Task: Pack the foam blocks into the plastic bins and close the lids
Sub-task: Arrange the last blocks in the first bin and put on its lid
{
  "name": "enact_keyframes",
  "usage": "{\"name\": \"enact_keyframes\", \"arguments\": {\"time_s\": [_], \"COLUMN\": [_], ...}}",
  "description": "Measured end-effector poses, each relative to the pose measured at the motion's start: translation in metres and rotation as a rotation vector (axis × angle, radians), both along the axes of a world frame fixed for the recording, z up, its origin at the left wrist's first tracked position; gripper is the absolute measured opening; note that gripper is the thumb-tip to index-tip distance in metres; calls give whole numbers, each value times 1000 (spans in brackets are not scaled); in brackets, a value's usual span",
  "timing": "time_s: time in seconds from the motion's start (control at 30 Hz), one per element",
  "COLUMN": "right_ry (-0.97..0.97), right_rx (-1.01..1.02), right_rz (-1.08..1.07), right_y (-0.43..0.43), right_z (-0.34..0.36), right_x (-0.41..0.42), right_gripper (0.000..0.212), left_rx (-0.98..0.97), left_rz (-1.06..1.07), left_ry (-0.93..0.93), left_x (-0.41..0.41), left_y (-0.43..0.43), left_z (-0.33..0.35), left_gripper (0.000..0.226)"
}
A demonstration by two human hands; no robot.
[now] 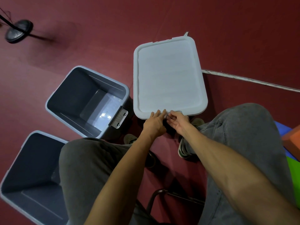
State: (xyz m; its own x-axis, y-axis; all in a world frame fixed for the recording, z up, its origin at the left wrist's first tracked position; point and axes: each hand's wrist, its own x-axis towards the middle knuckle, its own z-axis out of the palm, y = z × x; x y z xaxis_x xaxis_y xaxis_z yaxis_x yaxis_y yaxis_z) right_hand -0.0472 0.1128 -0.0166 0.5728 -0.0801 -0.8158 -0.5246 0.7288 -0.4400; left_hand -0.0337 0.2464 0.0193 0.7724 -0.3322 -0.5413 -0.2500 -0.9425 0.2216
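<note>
The person sits over a dark red floor (146, 21), both bare forearms reaching forward from 5 and 6 o'clock to meet at the middle. The left hand (155, 122) lies palm down, its fingers stretched out and released, the tips resting on the near rim of the white lid (168, 78), which lies flat at 12 to 1 o'clock. The right hand (177, 121) is turned on its side just beside it, fingers curled in toward the lid's latch (167, 115); whether its grip closes on the latch cannot be told, as the fingers blur there. One open grey bin (69, 95) stands at 9 o'clock, a second open bin (32, 159) at 8 o'clock. The foam blocks (292, 138) lie at 3 to 4 o'clock, behind the right knee.
</note>
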Motion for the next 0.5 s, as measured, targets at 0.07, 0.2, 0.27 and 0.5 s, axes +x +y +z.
{"name": "enact_keyframes", "arguments": {"time_s": [0.07, 0.2, 0.27, 0.5], "right_ry": [-10, 27, 48, 70], "right_rx": [10, 9, -9, -57], "right_rz": [-5, -29, -33, 15], "right_y": [1, 5, 7, 8], "right_z": [4, 12, 15, 18], "right_x": [2, 9, 13, 13], "right_gripper": [8, 20, 26, 33], "left_rx": [-7, -14, -15, -9], "left_rz": [8, 9, 10, 7], "left_ry": [10, 17, 26, 49], "left_x": [2, 4, 4, 2], "left_y": [1, 0, 0, 1], "left_z": [-1, 1, 2, 3], "left_gripper": [82, 81, 82, 84]}}
